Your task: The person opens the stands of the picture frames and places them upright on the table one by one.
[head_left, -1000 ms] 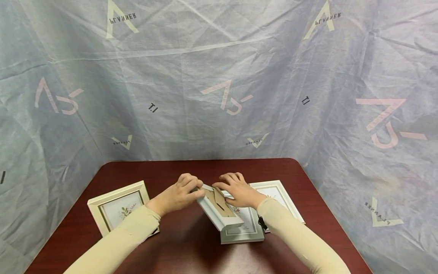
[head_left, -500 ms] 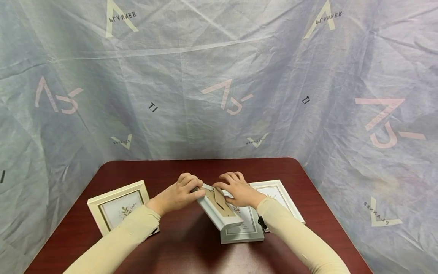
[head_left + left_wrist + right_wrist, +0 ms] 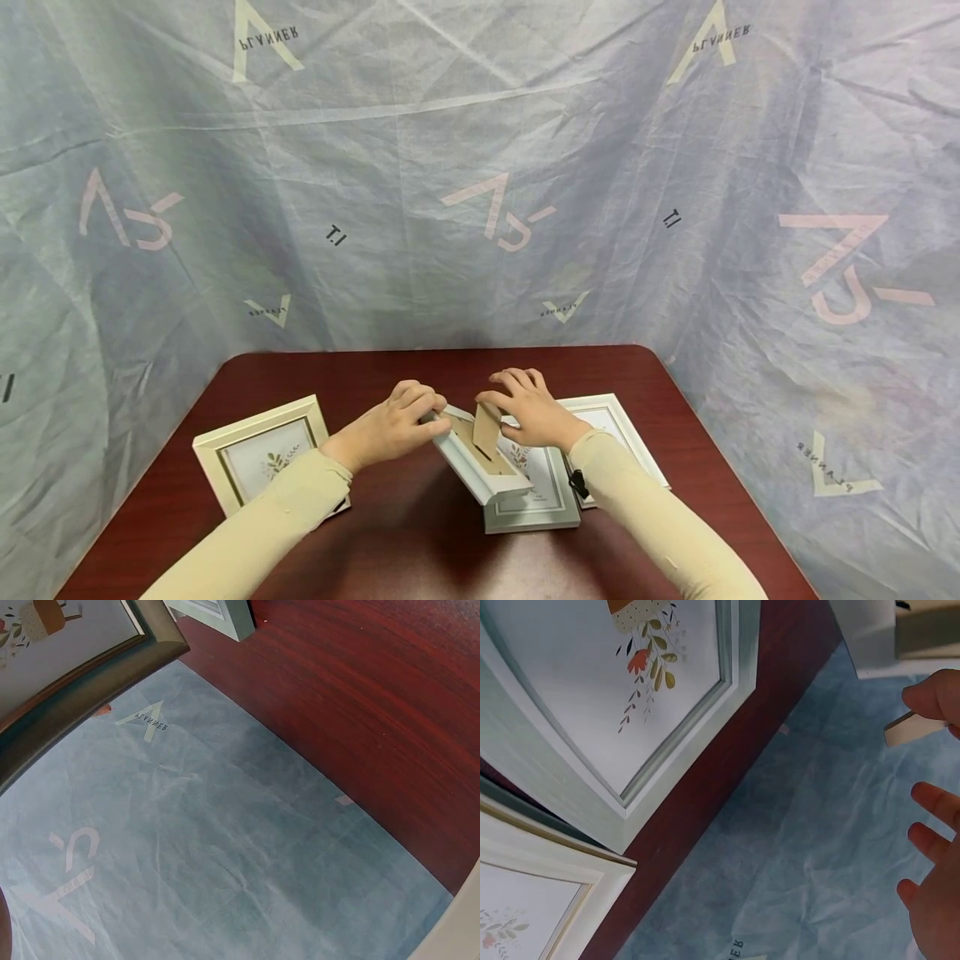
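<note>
My left hand [image 3: 393, 425] grips the upper corner of a pale picture frame [image 3: 467, 468], tilted with its brown backing towards me. A cardboard easel leg [image 3: 486, 427] swings out from that backing. My right hand [image 3: 534, 412] pinches the leg's free end between thumb and fingers. In the right wrist view the thumb [image 3: 930, 696] lies against the leg's tip [image 3: 911, 731], and the other fingers are spread apart from it. Behind the tilted frame, and partly hidden by it, is a grey-green frame [image 3: 531, 523] with a floral print. A dark-edged frame corner [image 3: 161, 634] shows in the left wrist view.
A cream frame [image 3: 213, 462] leans at the left of the dark red table [image 3: 390, 550], partly behind the left forearm. To the right a white frame [image 3: 628, 425] sits close beside the grey-green one. Printed cloth [image 3: 390, 275] hangs around the table.
My right hand has moved slightly up and right, pulling the easel leg further out from the backing. The left hand and the tilted frame have stayed put.
</note>
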{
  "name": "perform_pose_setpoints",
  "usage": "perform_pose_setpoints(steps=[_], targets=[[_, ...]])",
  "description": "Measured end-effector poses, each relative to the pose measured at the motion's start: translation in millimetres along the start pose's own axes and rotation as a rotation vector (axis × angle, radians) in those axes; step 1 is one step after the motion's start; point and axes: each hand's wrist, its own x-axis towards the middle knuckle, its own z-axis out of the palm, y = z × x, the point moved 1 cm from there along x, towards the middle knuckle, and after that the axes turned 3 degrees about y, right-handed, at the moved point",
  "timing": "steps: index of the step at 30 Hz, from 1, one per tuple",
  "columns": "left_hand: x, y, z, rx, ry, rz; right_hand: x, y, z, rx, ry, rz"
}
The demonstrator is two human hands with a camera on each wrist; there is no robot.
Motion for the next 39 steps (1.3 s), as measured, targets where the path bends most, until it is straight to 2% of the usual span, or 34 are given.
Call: perform_pose_setpoints(steps=[8, 19, 39], targets=[[-0.6, 1.4, 2.3, 0.007, -0.008, 0.002, -4, 6, -2.5, -0.013, 0.041, 0.004], [-3.8, 1.9, 3.7, 0.001, -0.041, 0.004, -8, 8, -12.7, -0.016, 0.026, 0.072], [-1.7, 4.6, 0.4, -0.006, -0.049, 0.010, -12, 9, -11.2, 0.006, 0.049, 0.057]])
